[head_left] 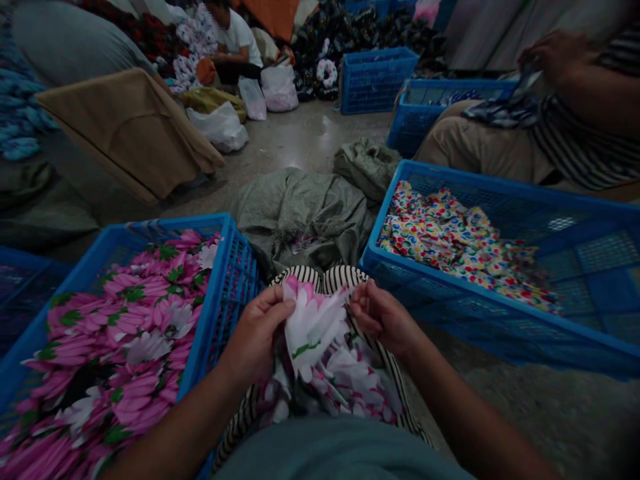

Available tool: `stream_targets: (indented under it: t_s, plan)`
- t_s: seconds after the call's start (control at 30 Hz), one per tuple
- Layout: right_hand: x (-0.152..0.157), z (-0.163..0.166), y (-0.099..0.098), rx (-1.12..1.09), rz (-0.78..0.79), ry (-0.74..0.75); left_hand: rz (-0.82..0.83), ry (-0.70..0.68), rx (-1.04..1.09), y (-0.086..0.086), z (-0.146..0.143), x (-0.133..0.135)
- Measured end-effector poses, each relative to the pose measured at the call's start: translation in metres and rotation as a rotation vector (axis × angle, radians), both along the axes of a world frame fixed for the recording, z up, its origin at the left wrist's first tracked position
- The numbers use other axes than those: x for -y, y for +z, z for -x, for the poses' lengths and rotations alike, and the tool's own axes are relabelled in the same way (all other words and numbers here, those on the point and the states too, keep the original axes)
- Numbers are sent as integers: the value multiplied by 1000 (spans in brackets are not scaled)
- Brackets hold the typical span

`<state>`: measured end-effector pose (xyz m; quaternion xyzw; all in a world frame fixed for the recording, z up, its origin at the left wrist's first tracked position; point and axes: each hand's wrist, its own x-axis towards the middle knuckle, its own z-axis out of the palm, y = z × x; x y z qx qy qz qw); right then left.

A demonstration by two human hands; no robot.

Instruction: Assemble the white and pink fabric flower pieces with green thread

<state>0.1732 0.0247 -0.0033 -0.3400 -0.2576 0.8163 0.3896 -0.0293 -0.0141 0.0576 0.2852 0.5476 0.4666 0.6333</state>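
A white petal-edged fabric piece (pixel 315 327) with pink tips and a green mark hangs over my lap. Its left edge is pinched between the thumb and fingers of my left hand (pixel 260 327). On the opposite side, the closed fingers of my right hand (pixel 383 317) grip its right edge. Beneath it, more white-and-pink fabric pieces (pixel 357 383) lie heaped on the black-and-white striped cloth (pixel 400 400) across my lap. Beside my left arm stands a blue crate (pixel 205 327) filled with pink fabric flower pieces (pixel 135 320) with green bits.
A blue crate (pixel 450 270) to my right holds colourful dotted fabric pieces (pixel 450 240). Grey-green sacks (pixel 300 207) lie ahead. A person in stripes (pixel 585 127) sits at right, holding dark cloth. Further off are another person (pixel 240 40), blue crates (pixel 377 80) and a brown-covered board (pixel 130 133).
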Motion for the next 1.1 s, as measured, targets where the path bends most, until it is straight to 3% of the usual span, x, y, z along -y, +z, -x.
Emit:
stream_targets:
  t_s: [0.1, 0.23, 0.4, 0.57, 0.7, 0.77, 0.83, 0.93, 1.0, 1.1]
  plan:
    - [9, 13, 4, -3, -88, 96, 64, 103, 128, -5, -20, -7]
    - [15, 25, 9, 37, -90, 71, 51, 93, 182, -9, -33, -8]
    - [10, 26, 8, 195, -41, -73, 55, -179, 55, -14, -27, -3]
    - [6, 8, 3, 252, -47, -73, -234, -308, -576, -20, -9, -4]
    - [3, -2, 8, 292, -43, -114, -379, -323, -835, -21, -1, -5]
    - [3, 0, 12, 288, -42, -144, -590, -264, -982, -19, -2, -3]
    - [3, 6, 16, 261, -36, -162, -846, -311, -1117, -16, -5, -2]
    - [6, 18, 19, 219, -13, -173, -1074, -405, -1184, -16, -12, -1]
    - [9, 25, 21, 211, -37, -157, -1117, -318, -1111, -20, -15, -1]
    - [12, 27, 24, 272, -136, -109, -1055, -141, -884, -27, -15, 0]
